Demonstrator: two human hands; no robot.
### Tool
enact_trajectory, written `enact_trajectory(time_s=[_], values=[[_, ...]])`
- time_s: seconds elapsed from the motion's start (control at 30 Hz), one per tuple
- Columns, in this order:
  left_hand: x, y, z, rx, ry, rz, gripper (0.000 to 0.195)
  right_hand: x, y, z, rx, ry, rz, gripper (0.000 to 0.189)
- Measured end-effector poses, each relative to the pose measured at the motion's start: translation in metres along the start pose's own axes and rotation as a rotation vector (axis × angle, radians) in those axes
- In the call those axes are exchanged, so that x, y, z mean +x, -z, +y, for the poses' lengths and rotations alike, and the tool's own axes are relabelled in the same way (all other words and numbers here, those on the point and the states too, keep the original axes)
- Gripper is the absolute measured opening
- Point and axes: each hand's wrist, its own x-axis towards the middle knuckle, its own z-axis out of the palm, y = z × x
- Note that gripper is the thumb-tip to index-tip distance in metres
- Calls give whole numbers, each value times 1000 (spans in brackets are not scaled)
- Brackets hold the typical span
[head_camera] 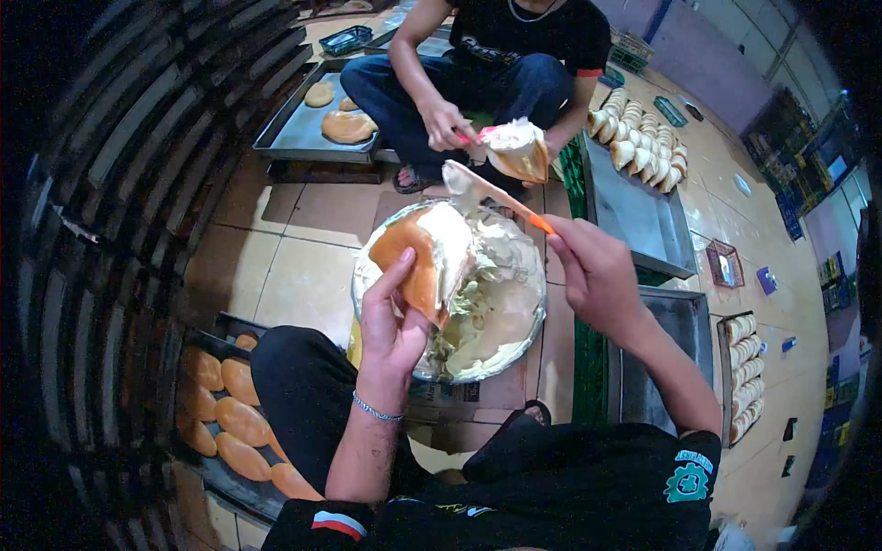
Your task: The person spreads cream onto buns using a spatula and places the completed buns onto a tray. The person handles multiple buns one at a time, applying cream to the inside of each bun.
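In my left hand (pixel 393 317) is a split bread bun (pixel 410 258), its brown crust against my thumb and white cream (pixel 446 241) spread along its open face. My right hand (pixel 596 279) grips the orange handle of a spatula (pixel 499 196), whose cream-smeared blade points up and left, just beyond the bun. Below both hands stands a large round bowl of pale cream (pixel 506 303). Cream coats its rim and lies heaped on the far side. The bun hides part of the bowl's left half.
Opposite sits a person (pixel 475 82) holding another cream-covered bun (pixel 517 151) and a pink-handled tool. Plain buns fill a tray (pixel 241 475) by my left knee; another tray (pixel 289 138) lies beyond. To the right are metal trays (pixel 637 206), rows of filled buns (pixel 644 138) and a slatted rack (pixel 138 206) at left.
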Motion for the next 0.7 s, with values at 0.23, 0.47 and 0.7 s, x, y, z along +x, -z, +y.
enact_trajectory(time_s=[0.23, 0.47, 0.7], values=[[-7, 2, 11, -51, -6, -54, 39, -21, -21, -12, -151, 83, -183, 30], [-13, 5, 16, 361, -346, 9, 38, -60, 5, -9, 50, -187, -111, 21], [6, 1, -16, 945, -734, -106, 59, -19, -1, -28, 817, -840, -442, 30]])
